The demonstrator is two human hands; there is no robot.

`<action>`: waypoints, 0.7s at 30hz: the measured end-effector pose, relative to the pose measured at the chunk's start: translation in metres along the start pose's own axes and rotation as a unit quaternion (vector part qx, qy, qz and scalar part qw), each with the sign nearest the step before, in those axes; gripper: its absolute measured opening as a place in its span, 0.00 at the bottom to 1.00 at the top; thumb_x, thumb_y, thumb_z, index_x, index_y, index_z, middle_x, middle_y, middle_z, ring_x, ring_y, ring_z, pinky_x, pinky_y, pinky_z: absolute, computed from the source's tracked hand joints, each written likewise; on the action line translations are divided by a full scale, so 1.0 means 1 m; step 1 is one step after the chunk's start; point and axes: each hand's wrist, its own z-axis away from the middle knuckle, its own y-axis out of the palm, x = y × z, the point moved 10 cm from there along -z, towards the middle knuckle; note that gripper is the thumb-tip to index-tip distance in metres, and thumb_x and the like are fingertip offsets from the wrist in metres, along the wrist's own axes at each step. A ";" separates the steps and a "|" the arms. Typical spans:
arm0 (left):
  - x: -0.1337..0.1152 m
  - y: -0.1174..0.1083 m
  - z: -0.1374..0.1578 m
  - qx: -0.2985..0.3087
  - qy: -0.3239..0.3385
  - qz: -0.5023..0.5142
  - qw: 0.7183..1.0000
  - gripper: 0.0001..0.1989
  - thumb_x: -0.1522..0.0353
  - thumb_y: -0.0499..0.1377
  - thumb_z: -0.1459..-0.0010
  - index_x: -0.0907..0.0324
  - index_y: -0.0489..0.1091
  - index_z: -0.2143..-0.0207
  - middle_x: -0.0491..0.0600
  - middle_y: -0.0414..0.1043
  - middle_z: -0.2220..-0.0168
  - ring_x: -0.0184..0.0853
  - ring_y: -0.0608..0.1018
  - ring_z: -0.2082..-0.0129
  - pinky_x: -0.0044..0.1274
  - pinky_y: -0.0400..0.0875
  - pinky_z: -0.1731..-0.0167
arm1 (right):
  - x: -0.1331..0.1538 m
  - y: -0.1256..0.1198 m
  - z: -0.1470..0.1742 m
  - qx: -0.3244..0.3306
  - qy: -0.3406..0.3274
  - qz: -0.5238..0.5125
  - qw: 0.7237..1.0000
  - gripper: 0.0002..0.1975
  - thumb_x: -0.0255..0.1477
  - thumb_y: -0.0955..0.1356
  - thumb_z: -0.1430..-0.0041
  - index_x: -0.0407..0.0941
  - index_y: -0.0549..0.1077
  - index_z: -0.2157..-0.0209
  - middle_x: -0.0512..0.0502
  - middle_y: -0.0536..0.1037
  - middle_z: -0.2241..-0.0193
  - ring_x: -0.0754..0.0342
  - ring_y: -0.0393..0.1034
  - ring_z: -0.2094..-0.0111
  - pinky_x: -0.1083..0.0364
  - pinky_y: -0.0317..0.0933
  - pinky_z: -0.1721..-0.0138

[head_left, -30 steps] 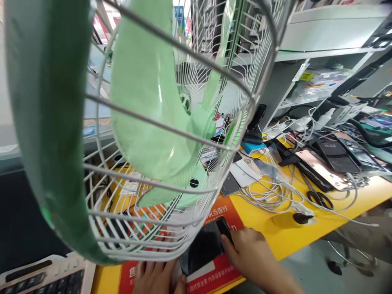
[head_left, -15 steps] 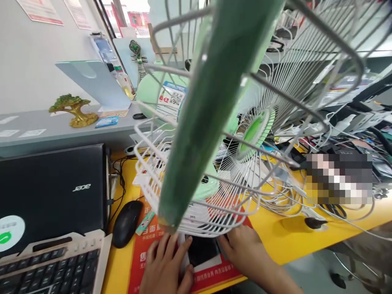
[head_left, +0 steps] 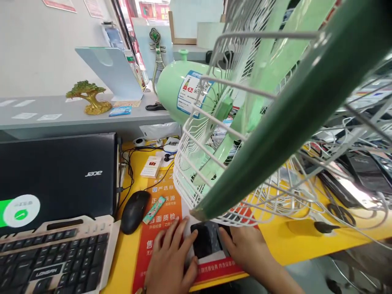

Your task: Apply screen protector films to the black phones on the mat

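Observation:
A dark smartphone-like slab (head_left: 206, 241) lies on a red and white printed mat (head_left: 143, 255) near the desk's front edge. My left hand (head_left: 170, 257) rests on the mat to its left, fingers stretched out, the index fingertip at the slab's left edge. At the slab's right side is my right hand (head_left: 248, 247), with one finger or thumb reaching to its edge. The other right fingers are hidden behind the fan's guard, so their grip does not show. A green desk fan (head_left: 211, 151) with a white wire cage stands tilted over both hands.
A black mouse (head_left: 134, 212), a keyboard (head_left: 67, 249) and an Acer laptop (head_left: 61, 171) occupy the left. A small teal packet (head_left: 154, 209) and a cigarette box (head_left: 151, 166) lie beyond the mouse. Right of the fan are cables and scissors (head_left: 341, 214). A gold tree ornament (head_left: 92, 98) stands on the shelf.
The view has shifted, so the fan appears farther right and the slab shows more clearly. Both hands keep nearly the same places beside it.

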 end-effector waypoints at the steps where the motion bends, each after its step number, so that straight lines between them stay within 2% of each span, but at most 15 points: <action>1: 0.000 0.000 0.000 0.000 -0.001 0.001 1.000 0.28 0.68 0.59 0.48 0.47 0.69 0.43 0.46 0.67 0.37 0.44 0.66 0.40 0.36 0.52 0.43 | 0.000 0.000 0.000 0.001 0.000 0.003 1.000 0.20 0.37 0.59 0.31 0.43 0.79 0.63 0.36 0.82 0.67 0.39 0.79 0.65 0.51 0.64 0.68; 5: -0.002 -0.003 -0.003 -0.008 0.000 0.000 1.000 0.28 0.68 0.59 0.48 0.47 0.69 0.43 0.46 0.68 0.38 0.44 0.66 0.40 0.36 0.51 0.43 | 0.002 -0.003 0.000 0.002 -0.002 0.013 1.000 0.20 0.37 0.59 0.31 0.43 0.79 0.62 0.35 0.82 0.64 0.40 0.79 0.66 0.51 0.64 0.69; 9: -0.002 -0.006 -0.004 -0.016 0.003 0.000 1.000 0.27 0.67 0.59 0.48 0.48 0.70 0.44 0.46 0.68 0.38 0.44 0.66 0.41 0.36 0.51 0.44 | 0.007 -0.006 0.000 -0.014 -0.022 0.011 1.000 0.19 0.36 0.59 0.31 0.42 0.78 0.57 0.34 0.82 0.61 0.43 0.78 0.64 0.53 0.65 0.64; 14: -0.001 -0.002 -0.004 0.006 -0.003 0.009 1.000 0.28 0.67 0.59 0.47 0.49 0.68 0.42 0.47 0.68 0.38 0.45 0.67 0.41 0.37 0.51 0.43 | 0.013 -0.004 0.000 -0.047 -0.051 -0.003 0.998 0.19 0.35 0.59 0.31 0.40 0.78 0.58 0.32 0.81 0.62 0.42 0.77 0.60 0.51 0.66 0.60; 17: 0.000 0.000 -0.004 0.015 -0.006 0.012 1.000 0.28 0.67 0.58 0.46 0.49 0.67 0.41 0.47 0.67 0.37 0.45 0.67 0.40 0.37 0.50 0.43 | 0.016 -0.003 0.001 -0.057 -0.058 -0.013 0.997 0.20 0.36 0.58 0.31 0.40 0.78 0.60 0.33 0.80 0.64 0.43 0.77 0.61 0.52 0.66 0.62; 21: -0.001 -0.001 -0.005 0.016 -0.007 0.015 1.000 0.28 0.67 0.58 0.46 0.53 0.66 0.41 0.48 0.66 0.36 0.44 0.65 0.39 0.37 0.50 0.42 | 0.016 -0.001 0.000 -0.043 -0.041 0.004 0.998 0.20 0.36 0.59 0.31 0.42 0.76 0.67 0.35 0.80 0.69 0.46 0.77 0.68 0.55 0.63 0.69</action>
